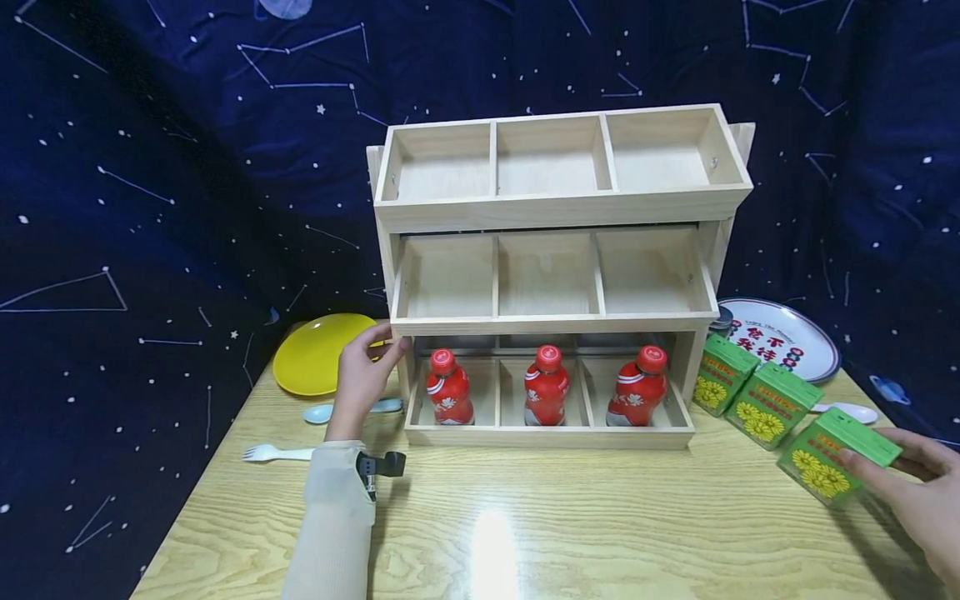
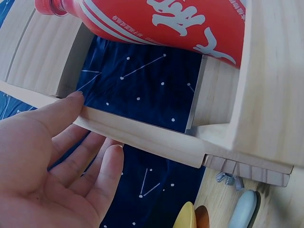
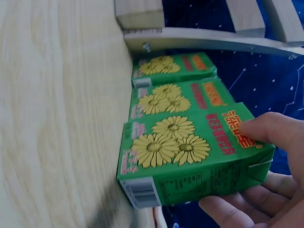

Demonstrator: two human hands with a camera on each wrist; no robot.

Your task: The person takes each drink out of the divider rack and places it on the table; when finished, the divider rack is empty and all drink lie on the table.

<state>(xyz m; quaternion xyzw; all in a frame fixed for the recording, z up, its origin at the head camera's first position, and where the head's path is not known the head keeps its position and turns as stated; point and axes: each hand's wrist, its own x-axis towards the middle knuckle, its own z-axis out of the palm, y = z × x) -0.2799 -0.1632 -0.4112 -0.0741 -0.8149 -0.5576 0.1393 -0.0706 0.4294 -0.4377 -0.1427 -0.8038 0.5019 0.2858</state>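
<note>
My left hand (image 1: 365, 373) holds the left side post of a three-tier wooden shelf (image 1: 551, 325). In the left wrist view the thumb lies on one edge of the post (image 2: 142, 137), fingers behind it. On the bottom tier stand three red bottles (image 1: 548, 387), one per compartment; the outer two lean. At the right, my right hand (image 1: 918, 492) grips a green drink carton (image 3: 166, 147) with yellow flowers, thumb on the printed face and fingers on the opposite side. Two matching cartons, one in the middle (image 1: 774, 404) and one farther back (image 1: 722, 375), stand in a row beside the shelf.
Left of the shelf lie a yellow plate (image 1: 307, 354), a pale blue spoon (image 1: 318, 413) and a white fork (image 1: 273, 452). Behind the cartons, a white plate with red lettering (image 1: 813, 337) leans; a white spoon (image 1: 855, 412) lies nearby. A dark starry cloth (image 1: 187, 208) hangs behind.
</note>
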